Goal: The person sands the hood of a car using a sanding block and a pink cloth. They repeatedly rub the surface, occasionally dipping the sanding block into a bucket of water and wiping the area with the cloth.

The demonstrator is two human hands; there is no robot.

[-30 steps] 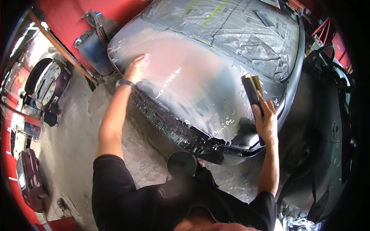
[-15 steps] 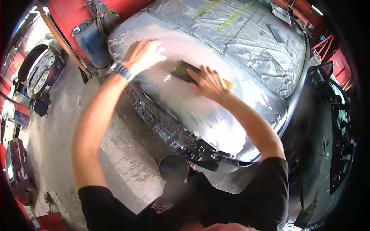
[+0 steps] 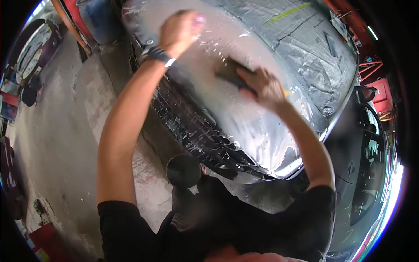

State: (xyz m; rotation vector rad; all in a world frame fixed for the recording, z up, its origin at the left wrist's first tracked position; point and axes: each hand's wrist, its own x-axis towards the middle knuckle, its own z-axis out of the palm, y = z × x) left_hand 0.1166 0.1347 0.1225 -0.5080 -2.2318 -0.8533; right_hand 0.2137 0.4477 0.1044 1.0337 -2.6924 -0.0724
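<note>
A car hood [image 3: 257, 146], patchy pink, grey and white with a wet shine, lies under both my hands. My right hand [image 3: 267, 89] is closed over a long dark sanding block [image 3: 231, 73], pressed flat against the hood. A yellowish end of it shows past my fingers. Farther left, my left hand [image 3: 178, 32] is raised over the hood with fingers closed round a small pink thing [image 3: 199, 20], too blurred to name. White drops of water scatter over the hood between my hands.
Plastic sheeting [image 3: 301, 56] covers the windshield beyond the hood. A dark round bucket [image 3: 183, 171] stands by my legs. To the right is a dark car [image 3: 349, 174] close by. A blue drum [image 3: 101, 22] and purple car parts [image 3: 43, 46] are at left.
The view has shifted, so the car sits higher. My left hand has gone from loosely curled to more tightly closed, and drops now show on the hood. The right hand keeps the block.
</note>
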